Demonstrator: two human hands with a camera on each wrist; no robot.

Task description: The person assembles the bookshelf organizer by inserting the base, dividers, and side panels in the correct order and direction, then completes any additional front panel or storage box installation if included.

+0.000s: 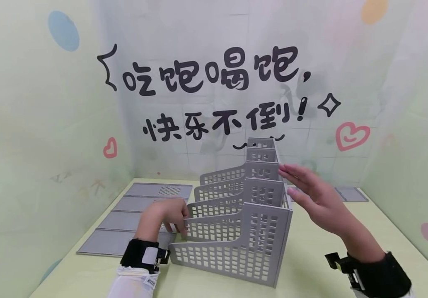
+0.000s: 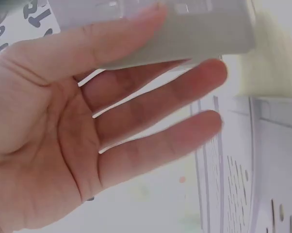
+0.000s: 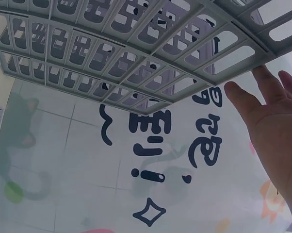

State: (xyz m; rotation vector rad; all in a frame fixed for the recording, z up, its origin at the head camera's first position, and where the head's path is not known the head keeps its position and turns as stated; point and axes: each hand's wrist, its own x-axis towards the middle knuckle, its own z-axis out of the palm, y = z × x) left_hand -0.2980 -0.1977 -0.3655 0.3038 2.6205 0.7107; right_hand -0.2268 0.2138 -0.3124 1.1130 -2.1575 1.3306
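A grey perforated file rack (image 1: 250, 219) with several upright dividers stands on the table between my hands. At its low front end on the left, my left hand (image 1: 167, 213) pinches one divider. The left wrist view shows the thumb on one face of the grey divider (image 2: 204, 36) and the index finger partly hidden behind it; the other fingers are extended. On the rack's tall back side, my right hand (image 1: 320, 203) has straight fingers with the tips at the edge. In the right wrist view, that hand's fingertips (image 3: 262, 75) touch or nearly touch the slotted back frame.
Flat grey panels (image 1: 111, 240) lie in a row on the pale yellow table (image 1: 310, 265) at the left. Another grey panel (image 1: 351, 194) lies at the back right. Printed walls (image 1: 206, 37) enclose the table at the back and both sides.
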